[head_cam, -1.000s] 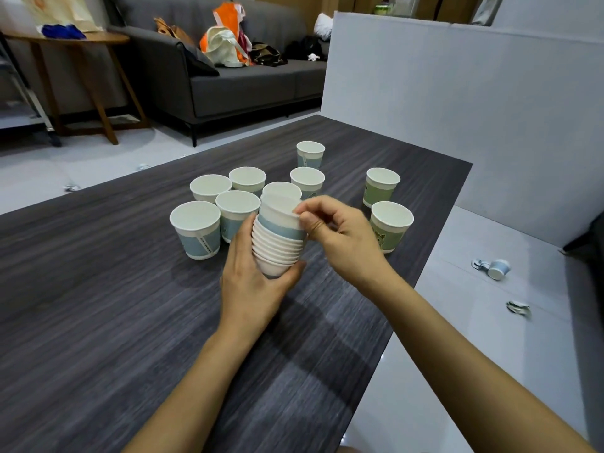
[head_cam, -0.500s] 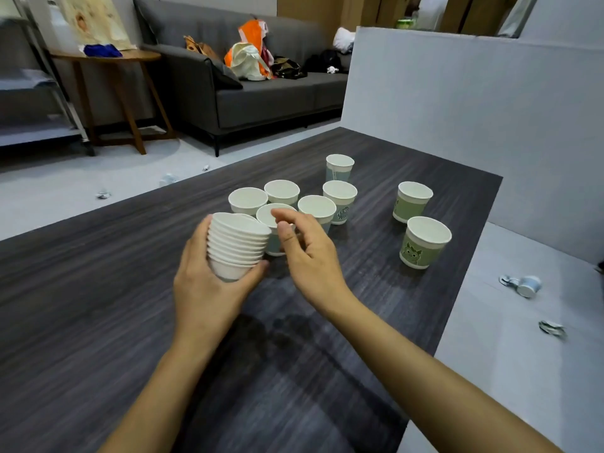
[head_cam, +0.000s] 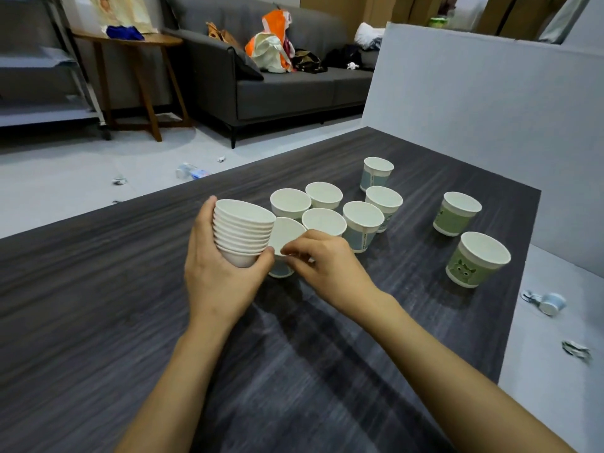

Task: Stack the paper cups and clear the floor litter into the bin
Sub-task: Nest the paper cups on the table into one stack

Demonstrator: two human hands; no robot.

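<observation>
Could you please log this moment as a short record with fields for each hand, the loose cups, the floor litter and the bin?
left hand: holds the cup stack, tilted, above the table
right hand: fingers pinch the rim of the nearest cup
loose cups: eight, counting the pinched one; two green cups stand apart on the right
floor litter: crushed cup, scraps, bottle
bin: not in view

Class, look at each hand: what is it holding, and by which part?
The left hand grips the stack of cups around its bottom, fingers behind, thumb in front. The right hand pinches a single cup at its near rim.
</observation>
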